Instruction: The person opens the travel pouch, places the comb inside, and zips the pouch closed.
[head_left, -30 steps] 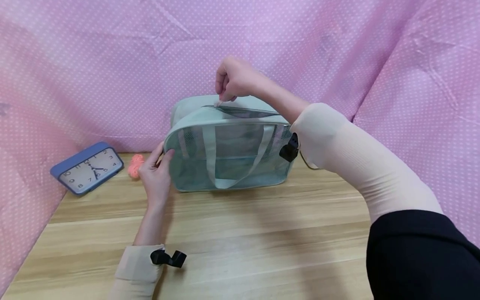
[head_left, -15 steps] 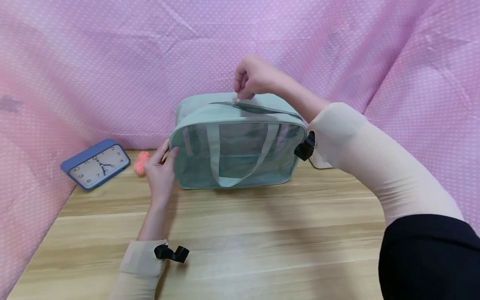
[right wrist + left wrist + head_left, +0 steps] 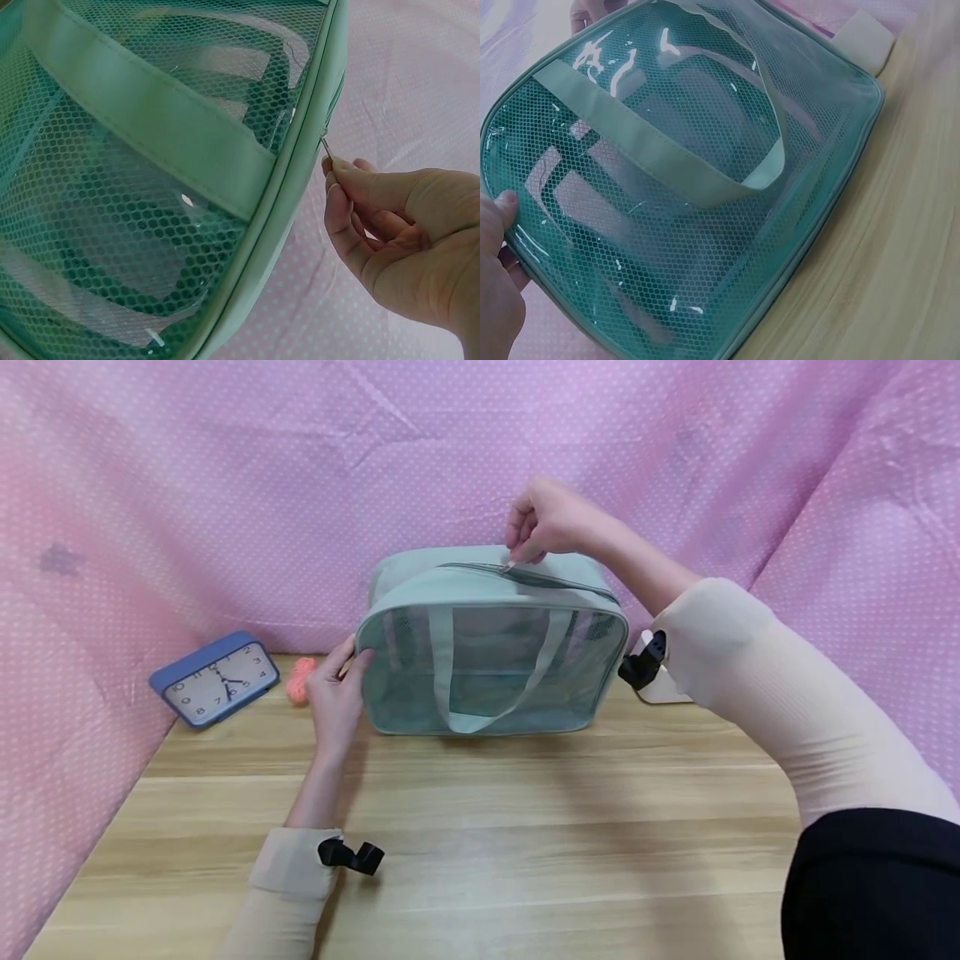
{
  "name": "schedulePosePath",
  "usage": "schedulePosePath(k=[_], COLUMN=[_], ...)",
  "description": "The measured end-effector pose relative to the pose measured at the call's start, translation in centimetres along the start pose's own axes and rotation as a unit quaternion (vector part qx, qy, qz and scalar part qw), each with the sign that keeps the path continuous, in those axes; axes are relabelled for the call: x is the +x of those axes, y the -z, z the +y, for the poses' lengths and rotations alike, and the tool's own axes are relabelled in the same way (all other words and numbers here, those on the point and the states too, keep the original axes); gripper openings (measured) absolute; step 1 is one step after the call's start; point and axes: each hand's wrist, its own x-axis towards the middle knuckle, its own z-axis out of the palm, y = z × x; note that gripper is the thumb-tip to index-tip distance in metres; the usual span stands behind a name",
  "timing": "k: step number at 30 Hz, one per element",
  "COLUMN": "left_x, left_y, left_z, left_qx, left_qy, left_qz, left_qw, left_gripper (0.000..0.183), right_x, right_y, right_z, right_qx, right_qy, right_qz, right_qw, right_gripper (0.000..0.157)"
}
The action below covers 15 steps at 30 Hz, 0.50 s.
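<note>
A mint-green zip bag (image 3: 487,693) with a see-through mesh front and a strap handle (image 3: 442,668) stands upright on the table. My left hand (image 3: 335,697) grips its left side edge, thumb on the front and fingers behind, as the left wrist view also shows. Above the bag's top, my right hand (image 3: 551,522) pinches the small zipper pull (image 3: 328,148) between thumb and forefinger. The zipper (image 3: 555,581) gapes a little to the right of the pull; left of it the two sides lie together.
A blue desk clock (image 3: 217,681) leans on the table (image 3: 480,843) at the left. Beside it lies a coral yarn bundle (image 3: 301,681). A white, rounded flat object (image 3: 663,687) is partly hidden behind the right forearm. Pink dotted cloth (image 3: 300,485) hangs behind.
My right hand has drawn the zipper pull rightward along the bag's top, and the gap has got shorter. The left hand keeps its grip. The whole view has shifted somewhat.
</note>
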Motion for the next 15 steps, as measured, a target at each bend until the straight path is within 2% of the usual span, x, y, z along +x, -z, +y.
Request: schedulePosePath(k=[7, 15], left_x=[0.2, 0.2], left_y=[0.3, 0.8], left_z=[0.1, 0.2], left_qx=[0.009, 0.040], left_qy=[0.002, -0.010], left_qz=[-0.019, -0.056], left_qw=[0.9998, 0.9976], left_gripper=[0.032, 0.036], right_x=[-0.5, -1.0], right_y=[0.4, 0.9], right_z=[0.6, 1.7], right_qx=[-0.005, 0.029], right_qy=[-0.007, 0.005], right_qz=[0.005, 0.004], right_qw=[1.000, 1.000], right_gripper=[0.014, 0.013])
